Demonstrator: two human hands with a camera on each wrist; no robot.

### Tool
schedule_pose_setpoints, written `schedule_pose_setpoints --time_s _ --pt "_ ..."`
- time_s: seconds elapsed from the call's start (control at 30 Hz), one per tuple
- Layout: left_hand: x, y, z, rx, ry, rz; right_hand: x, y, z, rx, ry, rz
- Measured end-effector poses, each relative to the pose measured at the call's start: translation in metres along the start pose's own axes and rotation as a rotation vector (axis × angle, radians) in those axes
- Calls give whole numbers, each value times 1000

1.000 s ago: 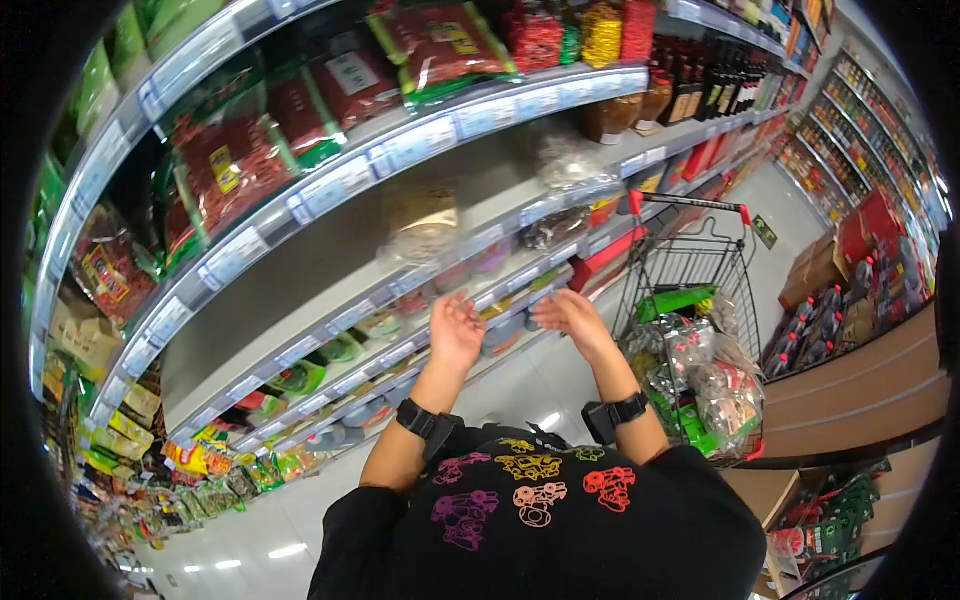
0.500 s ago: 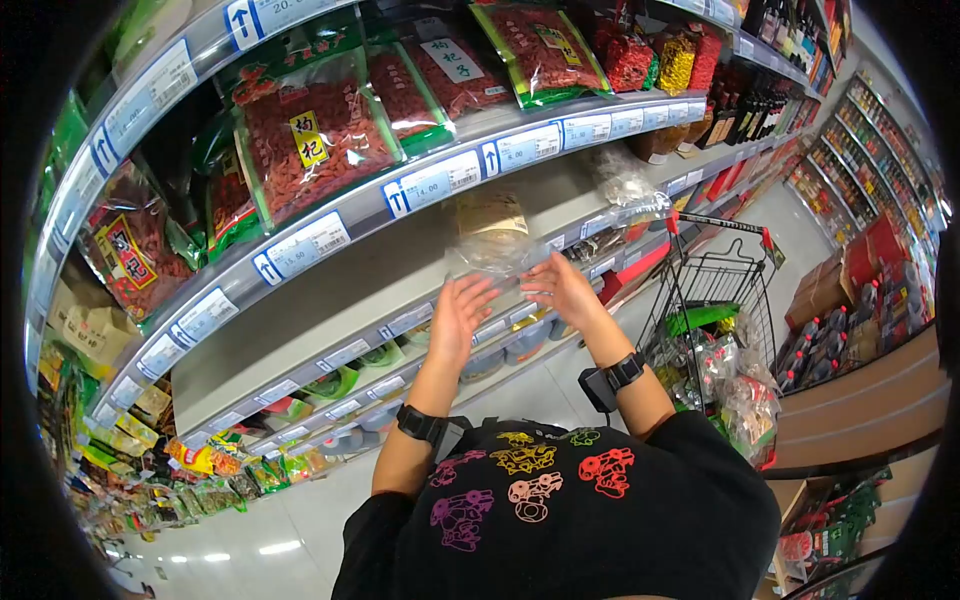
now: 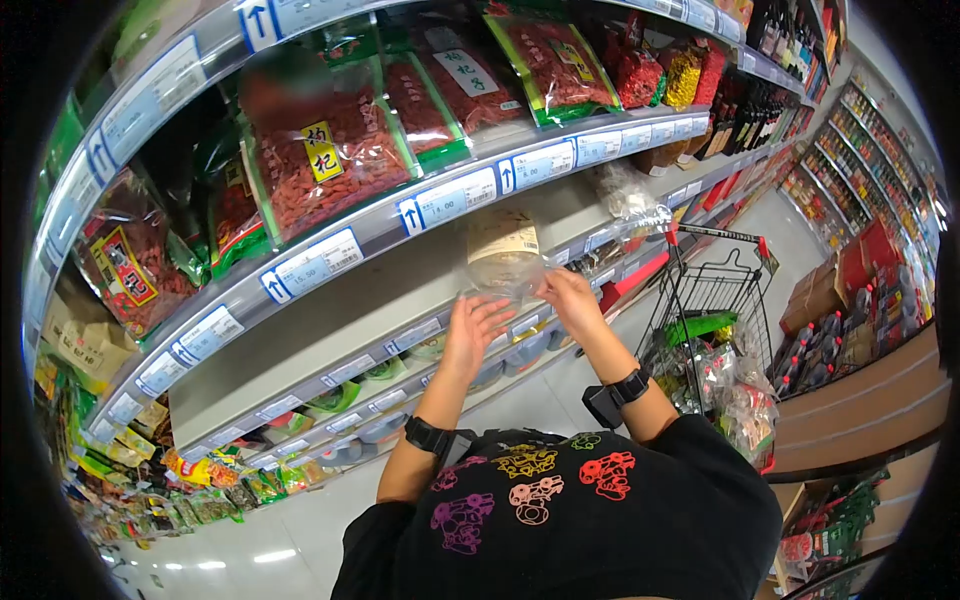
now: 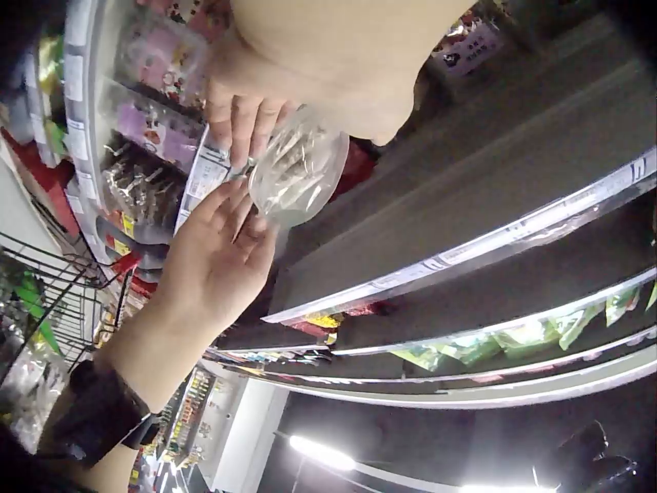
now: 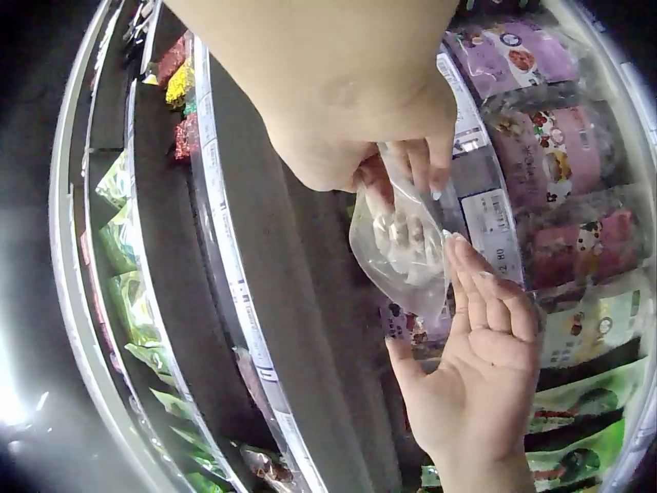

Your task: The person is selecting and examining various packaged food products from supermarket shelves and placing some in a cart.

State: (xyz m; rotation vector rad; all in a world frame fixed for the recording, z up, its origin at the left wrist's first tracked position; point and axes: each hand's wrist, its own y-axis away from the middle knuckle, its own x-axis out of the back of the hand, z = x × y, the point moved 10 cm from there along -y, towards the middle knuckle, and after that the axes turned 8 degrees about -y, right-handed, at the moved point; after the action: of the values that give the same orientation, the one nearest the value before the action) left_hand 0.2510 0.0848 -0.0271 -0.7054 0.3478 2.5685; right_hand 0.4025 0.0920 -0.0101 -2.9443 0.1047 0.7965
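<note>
A clear plastic bag (image 3: 505, 262) with a beige label on its upper part stands at the front edge of the grey shelf. Pale contents show through the bag (image 5: 406, 247) in the right wrist view. My right hand (image 3: 571, 303) pinches the bag's lower right corner. At its lower left, my left hand (image 3: 475, 335) has its fingers spread and extended, with fingertips right at the bag's edge. Both hands also appear in the left wrist view, the left hand (image 4: 282, 87) above and the right hand (image 4: 213, 252) below.
Red goji berry packs (image 3: 315, 150) line the shelf above. Another clear bag (image 3: 628, 192) lies further right on the same level. A shopping cart (image 3: 725, 265) holding several bags stands at the right. Lower shelves carry more packages (image 3: 338, 398).
Both hands have reached up and forward from below the shelf edge to the bag. The right hand now grips its corner. The head view has also shifted.
</note>
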Motion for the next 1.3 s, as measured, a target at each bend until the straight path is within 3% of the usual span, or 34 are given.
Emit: schedule_pose_setpoints --time_s 0.2,0.37,0.63,0.8,0.9,1.0,1.13,1.3 --pt "-13 -6 -5 -55 -66 -42 2 29 -37 179 -3 -18" --pt "-10 -14 -19 -89 10 29 23 55 -42 121 -80 -7" --pt "-58 -21 -24 -113 -534 -73 73 96 -68 195 -106 89" --pt "-93 -23 -26 -223 -711 -153 99 121 -78 254 -127 149" --pt "-115 -25 -34 -250 -772 -228 122 141 -70 222 -277 208" --pt "-144 -18 -43 -157 -701 -281 142 157 -62 263 -356 212" --pt "-156 -22 -72 -225 -746 -371 130 179 -92 350 -245 186" --pt "-190 -12 -82 -329 -829 -491 168 215 -78 261 -41 351"
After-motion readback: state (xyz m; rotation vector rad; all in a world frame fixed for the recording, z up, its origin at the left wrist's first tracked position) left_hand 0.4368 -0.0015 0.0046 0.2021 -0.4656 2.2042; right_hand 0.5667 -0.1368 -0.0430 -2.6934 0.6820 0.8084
